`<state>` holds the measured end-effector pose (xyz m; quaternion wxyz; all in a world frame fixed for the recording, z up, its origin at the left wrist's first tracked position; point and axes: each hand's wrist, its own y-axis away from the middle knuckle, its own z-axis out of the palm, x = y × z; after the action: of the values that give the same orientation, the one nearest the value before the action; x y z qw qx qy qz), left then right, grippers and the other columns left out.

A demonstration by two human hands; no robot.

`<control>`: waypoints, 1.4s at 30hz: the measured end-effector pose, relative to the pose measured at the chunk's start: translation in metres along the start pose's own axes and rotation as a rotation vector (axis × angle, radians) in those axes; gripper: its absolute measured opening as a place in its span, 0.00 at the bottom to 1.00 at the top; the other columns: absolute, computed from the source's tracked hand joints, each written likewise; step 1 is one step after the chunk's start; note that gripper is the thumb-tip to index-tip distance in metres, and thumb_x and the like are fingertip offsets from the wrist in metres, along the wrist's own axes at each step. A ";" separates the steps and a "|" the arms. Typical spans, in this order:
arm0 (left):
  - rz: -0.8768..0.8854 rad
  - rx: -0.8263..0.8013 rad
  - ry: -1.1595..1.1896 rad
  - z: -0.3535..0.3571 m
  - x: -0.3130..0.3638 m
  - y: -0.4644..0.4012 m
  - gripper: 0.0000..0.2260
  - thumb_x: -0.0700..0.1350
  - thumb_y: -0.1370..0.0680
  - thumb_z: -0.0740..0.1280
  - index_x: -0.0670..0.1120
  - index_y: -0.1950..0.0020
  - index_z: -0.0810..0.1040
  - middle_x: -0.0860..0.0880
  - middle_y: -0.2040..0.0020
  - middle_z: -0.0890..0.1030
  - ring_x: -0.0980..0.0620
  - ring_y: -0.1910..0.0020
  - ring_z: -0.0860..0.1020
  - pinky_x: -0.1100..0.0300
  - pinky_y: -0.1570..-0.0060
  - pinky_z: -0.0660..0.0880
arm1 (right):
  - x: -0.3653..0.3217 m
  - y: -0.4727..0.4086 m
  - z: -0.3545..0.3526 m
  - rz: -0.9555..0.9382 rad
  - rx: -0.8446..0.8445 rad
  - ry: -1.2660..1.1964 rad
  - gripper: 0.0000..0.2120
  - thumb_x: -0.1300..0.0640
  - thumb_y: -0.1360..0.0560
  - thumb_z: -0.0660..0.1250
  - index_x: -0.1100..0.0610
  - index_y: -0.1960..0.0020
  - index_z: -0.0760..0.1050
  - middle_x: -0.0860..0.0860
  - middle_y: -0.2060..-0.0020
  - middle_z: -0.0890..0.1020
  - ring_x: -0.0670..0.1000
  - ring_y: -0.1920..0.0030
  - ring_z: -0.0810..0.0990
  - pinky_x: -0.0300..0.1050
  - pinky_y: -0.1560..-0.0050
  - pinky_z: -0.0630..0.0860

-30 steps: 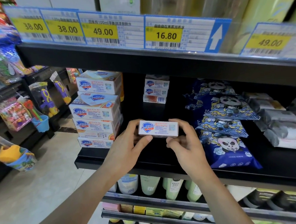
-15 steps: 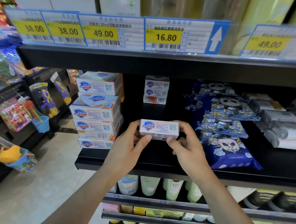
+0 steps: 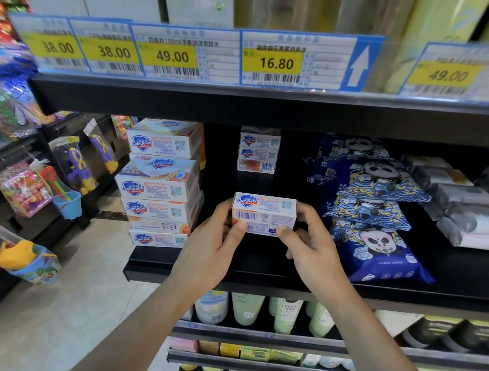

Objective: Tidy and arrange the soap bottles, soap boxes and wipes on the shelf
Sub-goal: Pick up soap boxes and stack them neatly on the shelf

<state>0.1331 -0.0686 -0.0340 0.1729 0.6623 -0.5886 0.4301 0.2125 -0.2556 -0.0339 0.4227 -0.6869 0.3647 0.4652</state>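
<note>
I hold a small white Safeguard soap box (image 3: 264, 213) above the black shelf (image 3: 185, 264), tilted so its barcode side faces me. My left hand (image 3: 212, 245) grips its left end and my right hand (image 3: 305, 239) grips its right end. A tall stack of larger soap boxes (image 3: 159, 185) stands at the shelf's left end. Three small soap boxes (image 3: 259, 152) are stacked further back. Blue panda wipes packs (image 3: 372, 205) lie overlapped to the right of my hands.
Grey-white wipes packs (image 3: 470, 207) lie at the far right. The upper shelf edge carries price tags (image 3: 272, 58). Soap bottles (image 3: 287, 312) stand on the shelf below. Hanging toys (image 3: 74, 168) fill the rack on the left beside the tiled floor.
The soap box has tipped forward in my hands, so its barcode face now shows; both hands have stayed in about the same place.
</note>
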 end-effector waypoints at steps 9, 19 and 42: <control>0.006 0.007 -0.014 -0.001 0.001 0.001 0.22 0.62 0.16 0.56 0.64 0.22 0.62 0.67 0.41 0.80 0.66 0.45 0.79 0.58 0.42 0.79 | -0.006 0.003 0.000 0.050 0.008 -0.046 0.18 0.60 0.18 0.66 0.43 0.32 0.74 0.43 0.47 0.82 0.46 0.63 0.74 0.36 0.59 0.76; 0.002 0.026 0.087 0.000 0.004 0.002 0.32 0.63 0.19 0.64 0.64 0.18 0.55 0.66 0.38 0.79 0.65 0.43 0.80 0.54 0.40 0.80 | -0.006 0.002 0.001 0.084 0.044 -0.035 0.11 0.55 0.17 0.65 0.46 0.36 0.76 0.37 0.55 0.83 0.42 0.64 0.77 0.36 0.62 0.76; 0.074 0.009 0.149 -0.001 -0.005 0.001 0.35 0.44 0.19 0.73 0.70 0.23 0.58 0.60 0.42 0.80 0.51 0.47 0.83 0.44 0.45 0.81 | -0.006 0.002 0.001 0.052 0.045 -0.072 0.13 0.55 0.15 0.63 0.46 0.33 0.77 0.45 0.53 0.85 0.45 0.67 0.74 0.37 0.59 0.76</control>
<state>0.1323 -0.0652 -0.0377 0.1972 0.6070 -0.5961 0.4872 0.2086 -0.2545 -0.0285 0.4386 -0.6502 0.3774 0.4923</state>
